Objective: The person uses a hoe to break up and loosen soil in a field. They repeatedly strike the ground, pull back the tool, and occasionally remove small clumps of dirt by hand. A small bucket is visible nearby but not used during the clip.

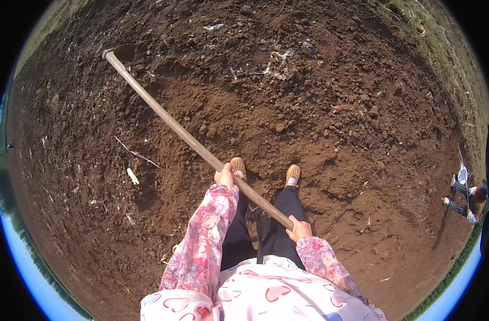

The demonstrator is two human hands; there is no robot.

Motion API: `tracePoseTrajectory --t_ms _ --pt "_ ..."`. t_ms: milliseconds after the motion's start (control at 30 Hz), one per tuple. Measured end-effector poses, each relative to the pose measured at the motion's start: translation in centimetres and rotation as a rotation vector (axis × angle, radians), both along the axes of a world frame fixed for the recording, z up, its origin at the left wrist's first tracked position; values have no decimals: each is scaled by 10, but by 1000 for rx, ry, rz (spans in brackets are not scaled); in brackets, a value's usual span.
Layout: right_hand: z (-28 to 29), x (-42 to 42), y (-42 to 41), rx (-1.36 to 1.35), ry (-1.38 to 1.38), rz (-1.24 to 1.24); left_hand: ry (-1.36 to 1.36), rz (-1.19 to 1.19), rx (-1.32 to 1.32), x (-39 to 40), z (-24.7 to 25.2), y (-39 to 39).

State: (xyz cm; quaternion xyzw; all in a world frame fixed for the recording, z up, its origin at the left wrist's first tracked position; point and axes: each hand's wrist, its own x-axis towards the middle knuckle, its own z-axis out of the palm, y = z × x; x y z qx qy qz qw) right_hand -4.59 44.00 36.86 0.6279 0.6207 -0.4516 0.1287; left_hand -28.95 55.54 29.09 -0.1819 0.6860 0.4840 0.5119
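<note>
A hoe with a long wooden handle (172,123) runs slantwise across the view, its metal blade (126,52) on the dark, loose soil at the upper left. Around the middle of the handle my left hand (227,176) is closed. My right hand (299,229) grips the handle's lower end, above my right thigh. Both sleeves are pink and patterned. My feet, in tan shoes, stand apart on the brown soil just beyond the hands. How deep the blade sits in the soil cannot be told.
Cloddy soil (349,92) surrounds me, with shreds of pale plastic film (282,60) ahead and a pale stalk piece (133,176) at left. Another person (465,198) stands at the far right with a long-handled tool. Dry grass (449,60) borders the upper right.
</note>
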Motion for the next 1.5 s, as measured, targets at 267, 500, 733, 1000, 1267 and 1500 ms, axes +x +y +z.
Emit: tracePoseTrajectory --t_ms 267,500,733,1000,1267,1500 --pt "-71 -111 66 -78 294 -15 252 -112 17 -132 -66 73" --pt "-15 74 -48 -255 -238 207 -192 136 -175 89 -105 -107" --pt "45 161 -116 -74 -252 177 -411 121 -310 159 -8 -147" --pt "-55 -44 3 -96 100 50 187 42 -26 -46 -31 -3" --pt "-23 -34 6 -437 -87 -8 84 -96 -176 -17 -102 -23" --pt "109 192 -145 -533 -249 -77 -444 -157 -279 198 23 -185"
